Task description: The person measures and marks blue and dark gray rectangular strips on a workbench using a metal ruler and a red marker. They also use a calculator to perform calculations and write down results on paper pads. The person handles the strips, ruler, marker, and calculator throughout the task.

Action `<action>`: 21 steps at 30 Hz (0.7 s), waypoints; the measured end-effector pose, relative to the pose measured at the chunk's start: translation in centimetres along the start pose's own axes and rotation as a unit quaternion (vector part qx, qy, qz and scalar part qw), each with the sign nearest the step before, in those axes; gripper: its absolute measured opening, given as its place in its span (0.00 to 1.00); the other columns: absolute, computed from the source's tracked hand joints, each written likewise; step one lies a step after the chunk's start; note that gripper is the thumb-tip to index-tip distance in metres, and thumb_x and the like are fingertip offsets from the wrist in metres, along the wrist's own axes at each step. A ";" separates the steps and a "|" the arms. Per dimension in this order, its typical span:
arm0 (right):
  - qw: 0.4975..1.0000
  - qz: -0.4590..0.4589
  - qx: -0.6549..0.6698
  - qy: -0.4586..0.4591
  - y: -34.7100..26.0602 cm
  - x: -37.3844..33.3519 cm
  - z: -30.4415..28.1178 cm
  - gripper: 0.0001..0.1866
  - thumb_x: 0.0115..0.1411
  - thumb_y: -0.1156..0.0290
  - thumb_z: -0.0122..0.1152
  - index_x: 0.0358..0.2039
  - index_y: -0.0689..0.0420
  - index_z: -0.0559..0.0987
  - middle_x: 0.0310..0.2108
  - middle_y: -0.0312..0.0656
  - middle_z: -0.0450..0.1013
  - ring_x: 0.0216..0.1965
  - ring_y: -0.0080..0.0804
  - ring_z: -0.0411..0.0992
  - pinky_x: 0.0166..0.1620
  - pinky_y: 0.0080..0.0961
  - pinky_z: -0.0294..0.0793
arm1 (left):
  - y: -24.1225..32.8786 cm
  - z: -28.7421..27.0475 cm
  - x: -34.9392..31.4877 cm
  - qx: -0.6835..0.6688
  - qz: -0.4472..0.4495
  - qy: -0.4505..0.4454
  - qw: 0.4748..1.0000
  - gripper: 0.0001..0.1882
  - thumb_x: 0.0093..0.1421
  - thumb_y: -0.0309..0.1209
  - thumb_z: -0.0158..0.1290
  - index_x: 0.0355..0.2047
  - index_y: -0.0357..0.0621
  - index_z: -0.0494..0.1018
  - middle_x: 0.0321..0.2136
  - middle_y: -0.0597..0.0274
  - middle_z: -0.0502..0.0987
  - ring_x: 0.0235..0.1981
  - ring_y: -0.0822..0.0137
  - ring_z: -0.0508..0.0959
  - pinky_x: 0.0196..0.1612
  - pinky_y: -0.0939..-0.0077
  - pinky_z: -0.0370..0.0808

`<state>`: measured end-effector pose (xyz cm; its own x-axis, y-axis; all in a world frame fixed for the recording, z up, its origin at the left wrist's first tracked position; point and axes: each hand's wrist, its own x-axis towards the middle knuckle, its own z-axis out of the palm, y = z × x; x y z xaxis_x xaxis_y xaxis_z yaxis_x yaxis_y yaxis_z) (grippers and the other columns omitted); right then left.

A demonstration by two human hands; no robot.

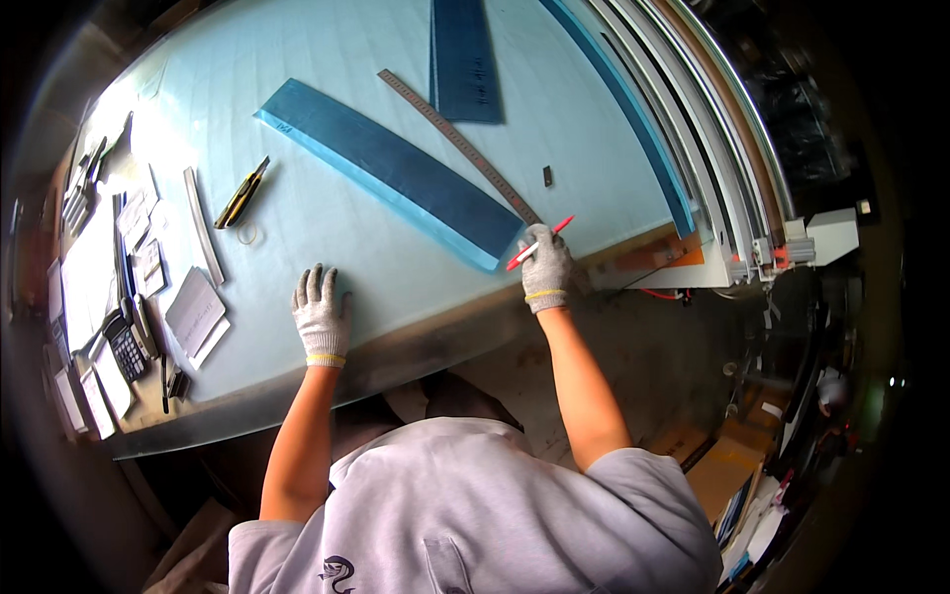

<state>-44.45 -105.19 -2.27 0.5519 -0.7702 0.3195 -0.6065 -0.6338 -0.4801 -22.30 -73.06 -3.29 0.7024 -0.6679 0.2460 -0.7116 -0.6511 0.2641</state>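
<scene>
My left hand (322, 315), in a grey knit glove, rests on the pale blue table top with its fingers stretched out, holding nothing. In my gloved right hand (545, 269) is a red and white pen (520, 257), gripped near the table's front edge. The near end of a long steel ruler (460, 146) lies right at that hand; whether the fingers touch it I cannot tell. Left of the ruler, a long dark blue strip (396, 170) lies slantwise with its near end beside the right hand. A second blue strip (467, 64) lies farther back.
A yellow and black utility knife (242, 195) and a curved metal strip (204, 226) lie left. Paper slips (196, 307) and a calculator (126, 348) crowd the left edge. A small dark piece (547, 176) lies near the ruler. A machine rail (683, 119) runs along the right.
</scene>
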 end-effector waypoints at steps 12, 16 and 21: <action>0.980 -0.143 -0.021 -0.134 -9.4 0.4 5.7 0.23 0.56 0.74 0.65 0.53 0.47 0.76 0.38 0.49 0.75 0.43 0.54 0.75 0.47 0.48 0.75 | 0.0 0.0 0.2 -0.023 -0.002 0.003 1.000 0.28 0.59 0.33 0.61 0.60 0.45 0.72 0.64 0.50 0.70 0.67 0.46 0.66 0.69 0.46 0.60; 0.977 -0.130 0.014 -0.167 -10.3 1.8 5.7 0.29 0.58 0.75 0.63 0.60 0.44 0.73 0.40 0.47 0.75 0.43 0.52 0.75 0.48 0.46 0.76 | 0.1 -0.1 0.2 -0.024 -0.001 0.007 1.000 0.28 0.59 0.32 0.60 0.61 0.45 0.71 0.64 0.50 0.69 0.67 0.46 0.66 0.69 0.45 0.60; 0.990 -0.068 0.049 -0.109 -5.6 5.3 5.5 0.16 0.58 0.72 0.66 0.48 0.47 0.79 0.44 0.45 0.76 0.44 0.52 0.76 0.49 0.46 0.77 | 0.2 -0.2 0.3 -0.031 -0.002 -0.001 1.000 0.28 0.60 0.33 0.59 0.61 0.45 0.71 0.64 0.49 0.70 0.67 0.44 0.66 0.68 0.45 0.60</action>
<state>-34.98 -105.31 -2.36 0.7419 -0.6376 0.2074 -0.4658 -0.7126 -0.5247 -22.24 -73.28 -2.98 0.7051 -0.6659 0.2438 -0.7064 -0.6298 0.3230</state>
